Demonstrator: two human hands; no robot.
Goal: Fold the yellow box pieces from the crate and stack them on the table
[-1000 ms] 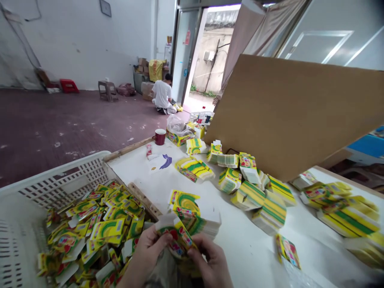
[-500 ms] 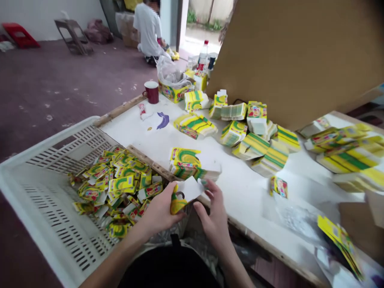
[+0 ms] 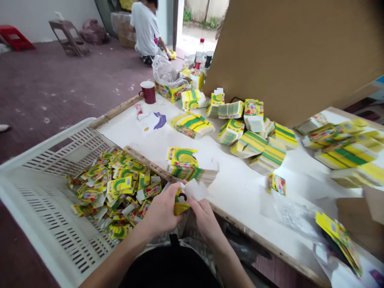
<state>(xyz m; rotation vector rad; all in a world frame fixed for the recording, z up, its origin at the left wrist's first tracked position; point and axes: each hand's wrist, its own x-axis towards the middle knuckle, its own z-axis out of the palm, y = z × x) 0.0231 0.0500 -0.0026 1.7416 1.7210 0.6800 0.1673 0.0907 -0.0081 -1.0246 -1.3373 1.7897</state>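
My left hand [image 3: 162, 208] is closed around a small yellow and green crayon box [image 3: 181, 207] with a dark round cut-out, held over the near edge of the table [image 3: 237, 196]. My right hand [image 3: 207, 220] has its thumb and fingers at the box's white end; part of the box is hidden behind them. Just beyond the hands stands a stack of flat printed cartons [image 3: 183, 160]. To the left, a white plastic crate [image 3: 57, 214] holds a heap of small crayon boxes [image 3: 120, 185].
Bundles of flat cartons [image 3: 249, 144] lie across the table, more at the right [image 3: 345, 148]. A maroon mug [image 3: 148, 94] stands at the far left corner. A tall cardboard sheet [image 3: 285, 56] rises behind. A person in a white shirt [image 3: 146, 30] is down on the floor near the doorway.
My right hand has come in from the right, its spread fingers now closed on the box's white end. My left hand keeps its hold. The view has shifted slightly.
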